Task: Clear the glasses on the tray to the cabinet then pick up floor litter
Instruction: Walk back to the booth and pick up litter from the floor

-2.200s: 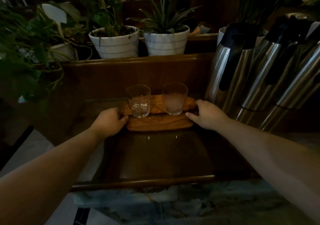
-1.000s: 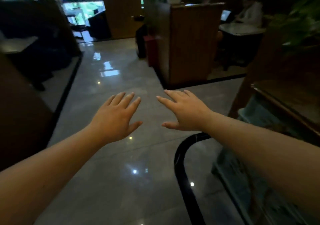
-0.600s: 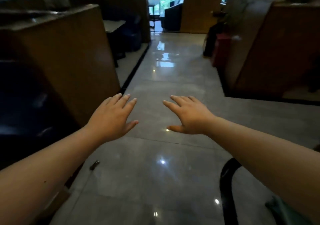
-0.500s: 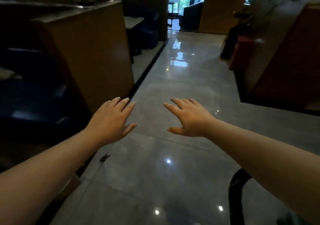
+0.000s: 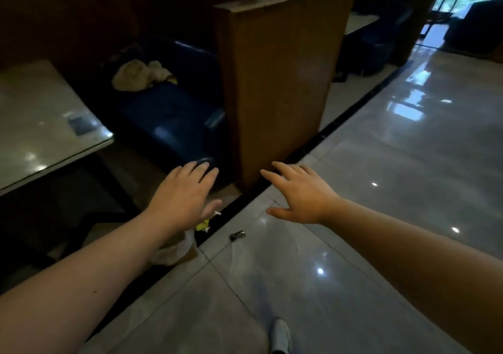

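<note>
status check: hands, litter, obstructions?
Left hand and right hand open, empty, held out above floor. Small dark litter piece on grey tile, yellow-white scraps by black strip, partly under left hand. Wooden partition just beyond.

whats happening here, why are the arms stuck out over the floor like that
A person stands on a glossy tiled floor beside a wooden booth partition, both arms stretched forward. The left hand and right hand are open, palms down, holding nothing. Below them lies floor litter: a small dark metallic scrap on the tile, a yellow scrap and a crumpled white wrapper by the dark floor strip. None of it has been picked up yet.
</note>
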